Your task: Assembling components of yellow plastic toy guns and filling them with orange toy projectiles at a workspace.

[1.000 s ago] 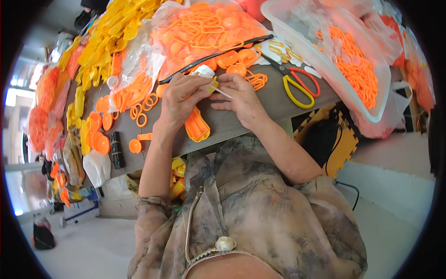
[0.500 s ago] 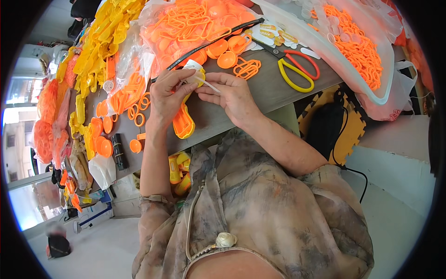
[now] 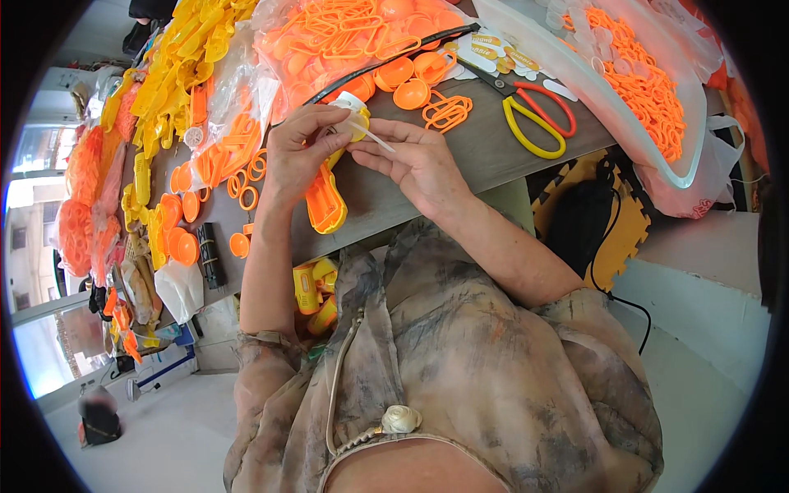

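Observation:
My left hand (image 3: pixel 297 152) grips an orange and yellow plastic toy piece (image 3: pixel 325 197) by its upper end, just above the grey table (image 3: pixel 485 152). My right hand (image 3: pixel 411 158) pinches a thin white stick (image 3: pixel 374 138) that runs to the white and yellow top of the piece. Both hands meet close together over the table's near edge. The fingers hide how the stick joins the piece.
Scissors (image 3: pixel 534 115) with yellow and red handles lie right of my hands. Orange rings (image 3: pixel 448 111) and cups (image 3: pixel 411 92) sit just beyond. Clear bags of orange parts (image 3: pixel 345 33) and yellow parts (image 3: pixel 177 70) fill the far side. A white tray with orange chain links (image 3: pixel 641 82) stands at right.
My hands have lifted the toy piece and turned it, and the white stick now points out to the right. The view has shifted slightly.

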